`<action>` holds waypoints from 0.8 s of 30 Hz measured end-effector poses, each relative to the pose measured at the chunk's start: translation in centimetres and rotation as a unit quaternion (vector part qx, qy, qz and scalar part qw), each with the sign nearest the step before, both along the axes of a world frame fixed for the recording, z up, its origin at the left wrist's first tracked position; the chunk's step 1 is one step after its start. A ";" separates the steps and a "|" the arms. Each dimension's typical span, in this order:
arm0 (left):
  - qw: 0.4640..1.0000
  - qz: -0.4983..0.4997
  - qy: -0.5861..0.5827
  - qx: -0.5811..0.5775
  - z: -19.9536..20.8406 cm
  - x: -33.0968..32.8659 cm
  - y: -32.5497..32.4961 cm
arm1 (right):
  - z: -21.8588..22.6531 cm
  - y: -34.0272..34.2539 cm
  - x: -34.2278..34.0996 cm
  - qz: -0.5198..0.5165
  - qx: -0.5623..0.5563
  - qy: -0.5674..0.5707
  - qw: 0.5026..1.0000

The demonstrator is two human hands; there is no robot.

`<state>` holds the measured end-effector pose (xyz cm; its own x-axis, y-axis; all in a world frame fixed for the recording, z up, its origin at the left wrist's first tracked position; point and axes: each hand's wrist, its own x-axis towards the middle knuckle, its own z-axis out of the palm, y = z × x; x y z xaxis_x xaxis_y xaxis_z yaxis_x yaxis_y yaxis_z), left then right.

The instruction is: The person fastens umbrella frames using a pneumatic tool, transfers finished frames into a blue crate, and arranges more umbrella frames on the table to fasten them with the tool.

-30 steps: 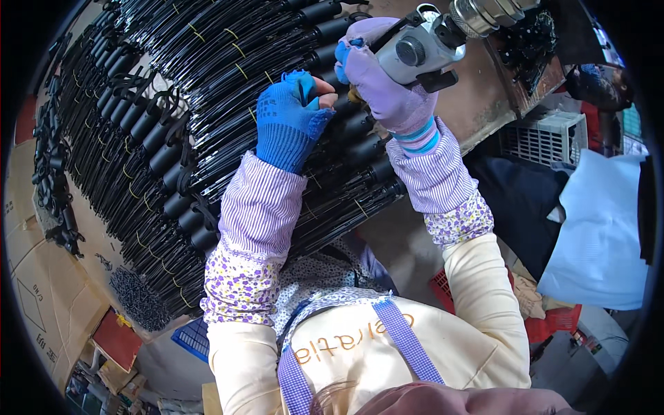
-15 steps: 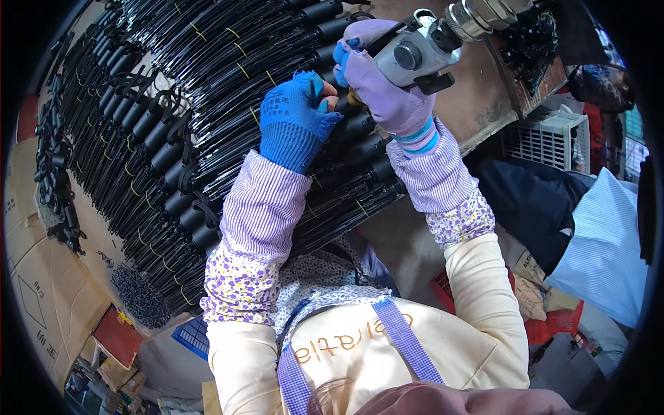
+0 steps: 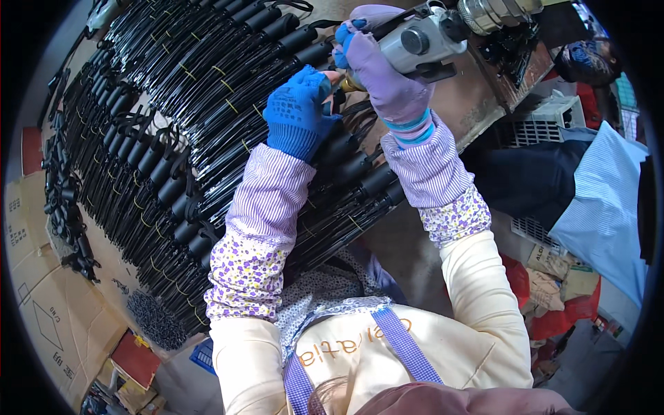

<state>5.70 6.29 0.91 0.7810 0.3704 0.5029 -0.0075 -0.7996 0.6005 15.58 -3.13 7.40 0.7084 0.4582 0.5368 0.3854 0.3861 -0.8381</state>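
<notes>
My right hand (image 3: 387, 86), in a lavender glove with blue fingertips, is closed around a grey pneumatic screwdriver (image 3: 422, 43). Its brass-coloured tip (image 3: 349, 84) points left at my left hand (image 3: 299, 104). That hand wears a blue knit glove with bare fingertips; thumb and fingers are curled together beside the tip, and what they pinch is hidden. Under both hands lie rows of black folded umbrella frames (image 3: 228, 90) with black cylindrical handles (image 3: 349, 168). Thin yellow ties mark the shafts. Black wrist straps hang from several handles.
A heap of small dark screws (image 3: 153, 319) lies at the table's left near corner. Black straps (image 3: 66, 207) pile along the left edge, and small black parts (image 3: 512, 52) at the far right. White crate (image 3: 553, 114), blue cloth (image 3: 602, 207) and cardboard box (image 3: 55, 325) stand around.
The whole view has shifted slightly. Both hands remain close together, with the screwdriver tip now showing more plainly beside my left fingertips. Straps between the near handles have come into view.
</notes>
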 end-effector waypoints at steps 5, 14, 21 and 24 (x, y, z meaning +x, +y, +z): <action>0.998 0.020 0.025 0.056 0.7 -0.2 -0.3 | -1.0 0.4 -0.1 0.017 -0.008 0.016 1.000; 1.000 -0.011 -0.016 0.015 0.4 -0.5 0.0 | -0.9 0.5 -0.6 0.009 -0.005 -0.035 0.999; 0.960 -0.016 0.005 -0.279 0.3 -1.6 0.5 | -0.4 0.3 -0.4 -0.005 0.004 -0.143 0.990; 0.915 -0.005 0.021 -0.403 0.9 -1.7 0.4 | 0.3 0.3 -0.8 0.004 -0.001 -0.112 0.994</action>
